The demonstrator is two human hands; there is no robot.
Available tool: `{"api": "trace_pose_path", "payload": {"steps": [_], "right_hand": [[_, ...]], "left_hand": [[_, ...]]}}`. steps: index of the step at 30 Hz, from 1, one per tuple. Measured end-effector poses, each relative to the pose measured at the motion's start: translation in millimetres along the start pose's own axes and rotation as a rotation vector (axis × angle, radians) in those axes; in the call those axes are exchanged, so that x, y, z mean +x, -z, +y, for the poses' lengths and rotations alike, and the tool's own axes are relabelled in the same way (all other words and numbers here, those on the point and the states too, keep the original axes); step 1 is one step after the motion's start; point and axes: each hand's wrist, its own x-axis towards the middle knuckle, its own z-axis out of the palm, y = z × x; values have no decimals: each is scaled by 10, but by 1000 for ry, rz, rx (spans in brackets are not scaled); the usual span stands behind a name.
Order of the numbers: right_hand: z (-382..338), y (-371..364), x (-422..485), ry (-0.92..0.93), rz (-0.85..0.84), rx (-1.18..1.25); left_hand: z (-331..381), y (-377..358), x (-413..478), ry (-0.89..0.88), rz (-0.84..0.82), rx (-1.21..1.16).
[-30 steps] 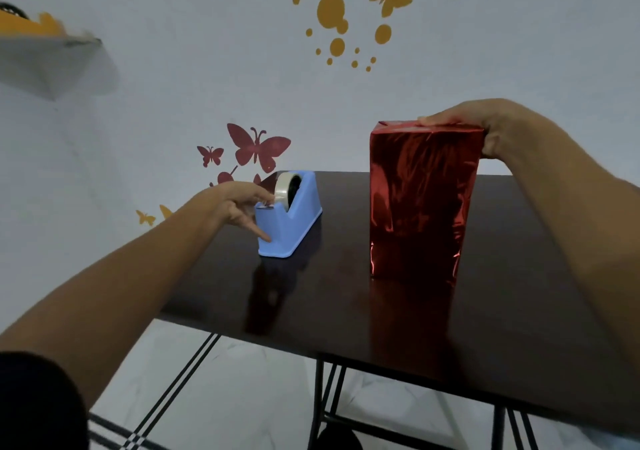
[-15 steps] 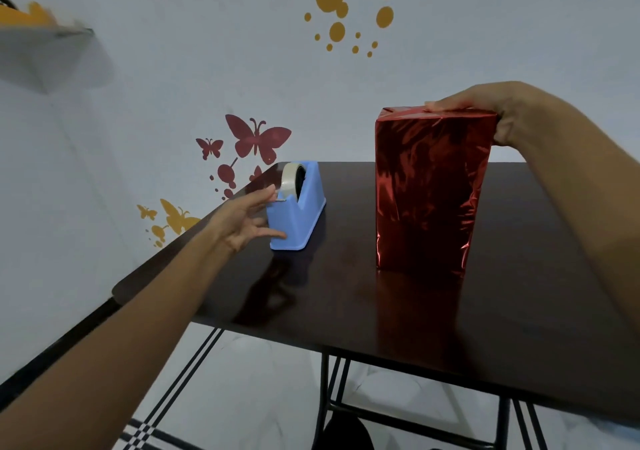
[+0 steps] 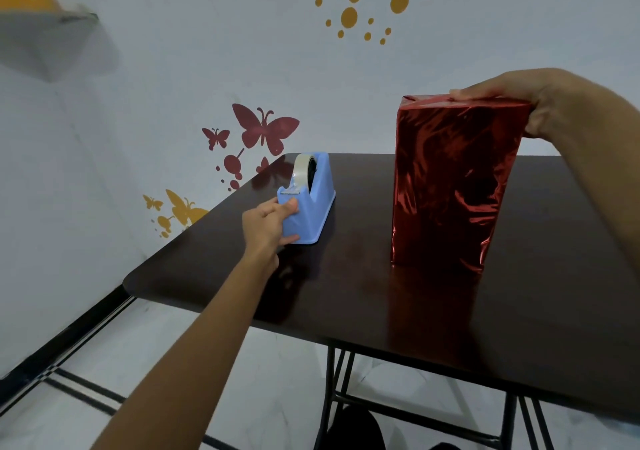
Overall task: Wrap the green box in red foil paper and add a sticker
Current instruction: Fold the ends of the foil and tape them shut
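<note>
The box wrapped in shiny red foil (image 3: 450, 179) stands upright on the dark table (image 3: 381, 297). My right hand (image 3: 526, 99) lies over its top right corner, fingers along the top and thumb down the side, gripping it. To the left stands a blue tape dispenser (image 3: 311, 203) with a roll of clear tape (image 3: 301, 169). My left hand (image 3: 270, 221) grips the dispenser's near end, thumb at the bottom and fingers near the cutter. No green of the box shows and I see no sticker.
The table's near edge and left corner (image 3: 145, 276) are close, with tiled floor below. Its black metal legs (image 3: 332, 380) stand under the front. A wall shelf (image 3: 45, 33) hangs at upper left. Butterfly decals cover the wall.
My left hand moved from the tape roll down to the dispenser's near end and now grips it. The view pulled back a little. My right hand stays on the box top.
</note>
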Motion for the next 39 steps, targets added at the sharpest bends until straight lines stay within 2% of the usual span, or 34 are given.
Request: {"api": "trace_pose_path", "payload": {"steps": [5, 7, 9, 11, 13, 15, 18, 23, 26, 28, 31, 33, 36, 39], "right_hand": [[-13, -26, -69, -8, -27, 24], [10, -26, -82, -2, -26, 51], [51, -33, -49, 10, -38, 87], [85, -25, -15, 13, -26, 113], [100, -20, -25, 26, -6, 152], [92, -7, -62, 57, 9, 178], [101, -10, -113, 97, 18, 171], [100, -19, -141, 111, 44, 123], [104, -26, -166, 125, 42, 97], [103, -29, -198, 177, 45, 90], [110, -48, -237, 411, 136, 57], [84, -62, -289, 541, 176, 73], [18, -45, -361, 541, 152, 104], [-64, 3, -400, 551, 132, 54]], "left_hand": [[-53, 83, -66, 137, 9, -105], [-43, 117, -226, 132, 18, -113], [57, 108, -478, -26, 28, -8], [318, 12, -766, -368, -19, 130], [708, -136, -1028, -646, -186, 74], [1022, -306, -1163, -788, -323, 39], [1282, -581, -1137, -777, -414, 5], [1443, -933, -932, -510, -543, -140], [1477, -1024, -844, -447, -562, -119], [1498, -1067, -766, -615, -498, 28], [1511, -1153, -641, -1020, -368, 406], [1472, -1233, -574, -1178, -337, 592], [1363, -1310, -479, -1385, -232, 780], [1342, -1338, -437, -1482, -113, 910]]}}
